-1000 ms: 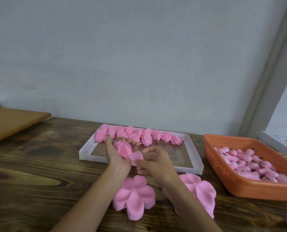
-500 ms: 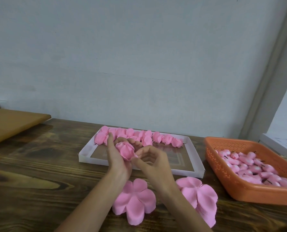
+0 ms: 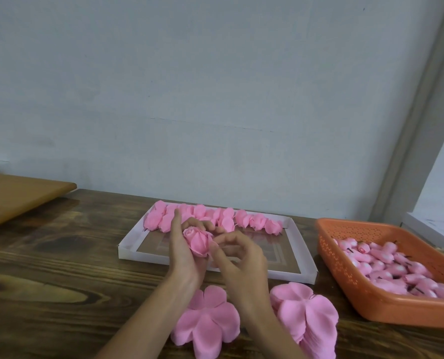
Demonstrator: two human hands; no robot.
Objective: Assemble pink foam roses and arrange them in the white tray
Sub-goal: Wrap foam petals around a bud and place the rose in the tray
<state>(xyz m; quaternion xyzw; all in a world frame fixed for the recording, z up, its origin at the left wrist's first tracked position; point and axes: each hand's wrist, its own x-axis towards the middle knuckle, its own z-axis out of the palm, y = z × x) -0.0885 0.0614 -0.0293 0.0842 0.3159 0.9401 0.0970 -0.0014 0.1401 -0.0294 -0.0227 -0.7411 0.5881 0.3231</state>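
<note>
A pink foam rose [image 3: 198,240] is cupped in my left hand [image 3: 183,251], whose fingers curl round it just above the near edge of the white tray [image 3: 297,244]. My right hand [image 3: 241,257] pinches the rose's outer petal from the right side with curled fingers. Along the tray's far edge lies a row of several finished pink roses [image 3: 241,218]. Two piles of flat pink petal sheets lie on the table near me, one [image 3: 206,323] under my wrists and a thicker stack [image 3: 307,320] to its right.
An orange perforated basket [image 3: 345,288] full of pink rose buds stands at the right. A lighter wooden board [image 3: 13,198] sits at the far left of the dark wooden table [image 3: 55,281]. A grey wall runs behind the tray.
The loose petal my right hand held a second ago is now wrapped against the rose. Both hands have stayed over the tray's near edge.
</note>
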